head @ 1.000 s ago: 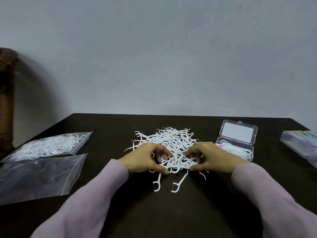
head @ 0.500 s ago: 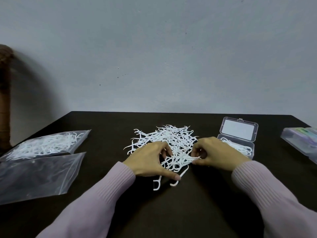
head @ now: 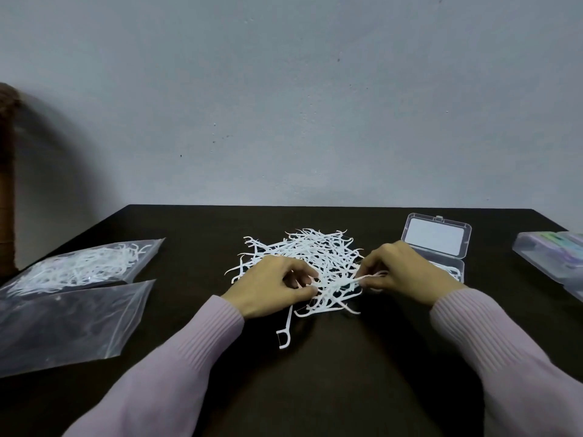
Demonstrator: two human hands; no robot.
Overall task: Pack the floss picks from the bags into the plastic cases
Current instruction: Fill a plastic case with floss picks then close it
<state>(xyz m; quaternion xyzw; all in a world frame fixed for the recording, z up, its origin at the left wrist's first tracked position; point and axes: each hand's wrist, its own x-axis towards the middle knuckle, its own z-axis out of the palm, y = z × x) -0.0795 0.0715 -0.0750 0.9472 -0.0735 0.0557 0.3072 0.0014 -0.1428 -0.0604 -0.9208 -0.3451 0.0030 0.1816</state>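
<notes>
A loose pile of white floss picks (head: 315, 253) lies in the middle of the dark table (head: 315, 373). My left hand (head: 271, 288) rests at the pile's near left edge, fingers curled and pinching picks. My right hand (head: 400, 272) pinches a few picks at the pile's right edge. One single pick (head: 285, 329) lies apart, nearer to me. An open clear plastic case (head: 437, 238) sits just right of my right hand, lid up, with some picks in its base, partly hidden by the hand.
A clear bag full of floss picks (head: 85, 266) lies at the left, and a flat, seemingly empty bag (head: 66, 323) lies in front of it. Closed plastic cases (head: 555, 257) are stacked at the right edge. A brown post (head: 6, 184) stands at far left.
Both hands have shifted slightly away from me into the pile. My right hand has drawn a few picks up out of it. One of the two stray picks near me has moved into the pile.
</notes>
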